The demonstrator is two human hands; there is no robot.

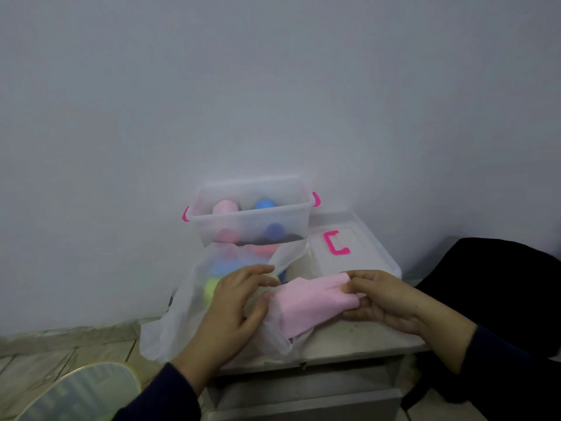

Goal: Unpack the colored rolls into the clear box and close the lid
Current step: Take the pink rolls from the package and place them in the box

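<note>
My right hand [381, 299] pinches the pink roll [315, 302] at three o'clock; my left hand [233, 302] grips the bag [182, 323]. It looks soft, light, squashy; hold its middle. Box [252, 214] at twelve.

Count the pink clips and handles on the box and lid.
3: one clip on the clear box's left end, one on its right end, one handle on the lid. Others may be hidden.
</note>
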